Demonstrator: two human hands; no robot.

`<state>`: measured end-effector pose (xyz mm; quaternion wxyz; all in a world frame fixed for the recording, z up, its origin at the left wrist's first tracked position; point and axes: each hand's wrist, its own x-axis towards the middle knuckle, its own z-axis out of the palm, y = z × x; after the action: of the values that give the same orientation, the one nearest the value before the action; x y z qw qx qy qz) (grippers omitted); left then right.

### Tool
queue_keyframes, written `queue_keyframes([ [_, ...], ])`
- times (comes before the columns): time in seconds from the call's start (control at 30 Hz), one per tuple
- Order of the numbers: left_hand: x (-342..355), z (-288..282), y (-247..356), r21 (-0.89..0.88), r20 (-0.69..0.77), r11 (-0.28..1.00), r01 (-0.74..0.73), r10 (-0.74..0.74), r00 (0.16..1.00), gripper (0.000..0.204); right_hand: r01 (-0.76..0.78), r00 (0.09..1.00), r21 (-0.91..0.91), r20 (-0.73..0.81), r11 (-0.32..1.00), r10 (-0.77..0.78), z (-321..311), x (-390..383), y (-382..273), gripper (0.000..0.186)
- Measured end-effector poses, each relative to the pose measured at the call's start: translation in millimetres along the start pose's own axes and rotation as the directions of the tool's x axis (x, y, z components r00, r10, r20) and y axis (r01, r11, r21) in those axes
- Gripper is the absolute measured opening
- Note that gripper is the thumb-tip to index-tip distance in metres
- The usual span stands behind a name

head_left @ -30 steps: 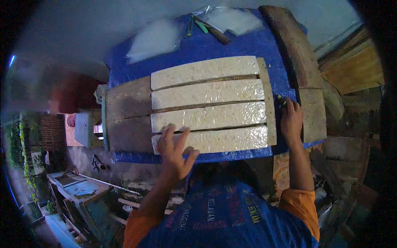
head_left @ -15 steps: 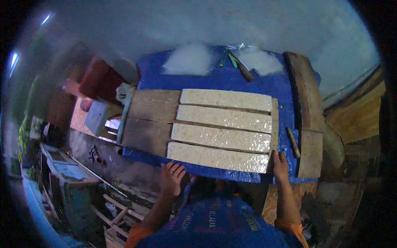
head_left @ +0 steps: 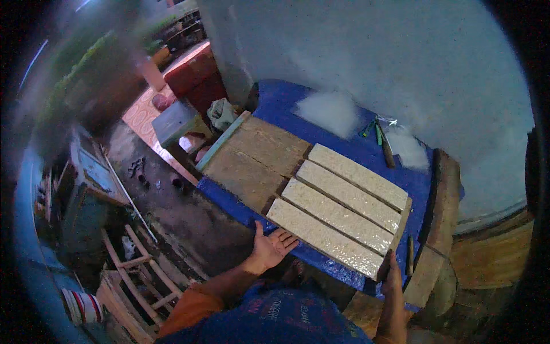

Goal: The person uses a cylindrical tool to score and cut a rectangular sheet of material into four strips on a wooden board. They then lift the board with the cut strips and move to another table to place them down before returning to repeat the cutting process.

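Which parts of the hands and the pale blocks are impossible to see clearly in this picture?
- Right hand: head view; its fingertips go behind the board's corner, so its grip is hidden.
- Left hand: palm open, under the board; contact unclear.
- Pale blocks: material too blurred to tell.
- Small tools on the blue sheet: too small to identify.

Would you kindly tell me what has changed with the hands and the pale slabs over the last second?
The left hand has come off the nearest pale slab and now lies open, palm up, at the blue sheet's near edge. The right hand has slid down to the board's near right corner. The four slabs stayed side by side on the board.
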<state>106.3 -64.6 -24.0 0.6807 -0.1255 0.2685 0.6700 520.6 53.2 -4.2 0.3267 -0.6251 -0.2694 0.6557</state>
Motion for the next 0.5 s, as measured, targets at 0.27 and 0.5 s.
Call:
queue_keyframes([
  [0.27,9,13,-8,0.052,0.020,0.998,0.041,-0.042,0.999,0.127,-0.052,0.956,0.272,0.293,0.961,-0.031,0,2,14,0.047],
  [0.5,34,5,23,-0.112,0.088,0.989,-0.096,0.106,0.990,0.116,0.054,0.942,0.209,0.312,0.976,-0.119,2,1,20,0.058],
])
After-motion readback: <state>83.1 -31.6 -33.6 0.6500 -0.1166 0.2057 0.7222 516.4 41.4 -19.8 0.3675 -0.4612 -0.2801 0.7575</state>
